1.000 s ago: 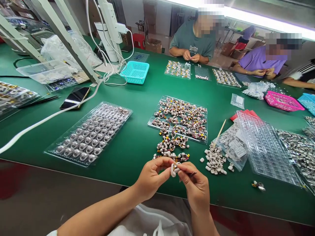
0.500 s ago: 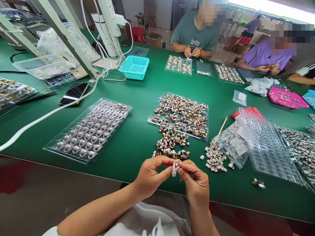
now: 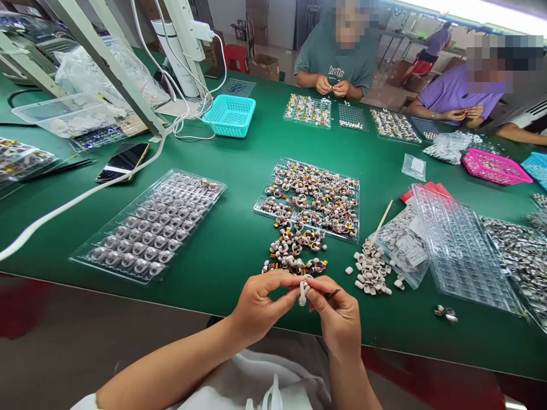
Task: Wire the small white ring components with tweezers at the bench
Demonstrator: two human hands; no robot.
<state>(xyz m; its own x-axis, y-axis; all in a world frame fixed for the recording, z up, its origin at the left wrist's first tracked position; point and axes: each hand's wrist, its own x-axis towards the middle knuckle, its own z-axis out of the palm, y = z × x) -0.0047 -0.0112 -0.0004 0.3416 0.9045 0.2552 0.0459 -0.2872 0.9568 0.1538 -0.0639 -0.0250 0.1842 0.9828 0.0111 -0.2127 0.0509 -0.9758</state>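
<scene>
My left hand (image 3: pixel 260 304) and my right hand (image 3: pixel 337 316) meet over the near edge of the green table (image 3: pixel 239 171). Both pinch one small white earbud shell (image 3: pixel 303 291) between their fingertips. A thin dark tool tip (image 3: pixel 332 294) sticks out of my right hand. Just beyond my fingers lies a loose pile of wired earbud parts (image 3: pixel 294 250). To its right sits a heap of small white shells (image 3: pixel 371 270).
A clear tray of filled grey shells (image 3: pixel 149 228) lies to the left, a tray of wired parts (image 3: pixel 311 196) ahead, an empty clear tray (image 3: pixel 461 245) to the right. A phone (image 3: pixel 123 162), cable and teal basket (image 3: pixel 231 115) lie further back. Two people work across the table.
My hands stay together on the white shell, turning it slightly. The view has shifted a little as my head moved.
</scene>
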